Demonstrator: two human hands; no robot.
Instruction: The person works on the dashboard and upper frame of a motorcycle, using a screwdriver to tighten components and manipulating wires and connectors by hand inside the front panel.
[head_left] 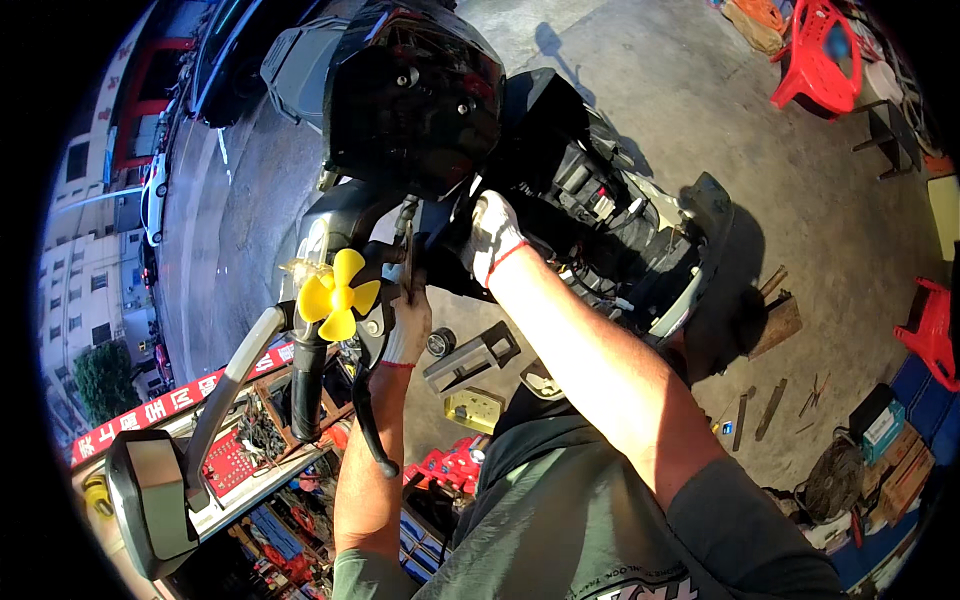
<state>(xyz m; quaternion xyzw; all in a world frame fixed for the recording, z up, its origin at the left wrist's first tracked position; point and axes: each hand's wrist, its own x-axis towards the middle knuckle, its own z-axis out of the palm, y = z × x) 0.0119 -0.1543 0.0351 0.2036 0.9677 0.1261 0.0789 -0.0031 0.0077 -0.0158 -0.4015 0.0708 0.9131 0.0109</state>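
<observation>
A scooter with its body panels off fills the middle of the view, its wiring and inner parts bare (600,200). My left hand (405,330), in a white glove with a red cuff, is closed around a slim metal tool (408,250) that points up beneath a big black housing (415,100). Just left of it are the black brake lever (368,410), the rubber grip (308,390) and a yellow pinwheel (340,296). My right hand (494,235), gloved the same way, presses in beside the housing with its fingers curled; what they hold is hidden.
A mirror (150,490) on a grey stalk juts out at the lower left. On the concrete floor lie a grey plastic part (472,358), a yellowish tray (473,410), metal bars (770,408) and a wooden block (777,327). Red plastic chairs (820,60) stand at the right.
</observation>
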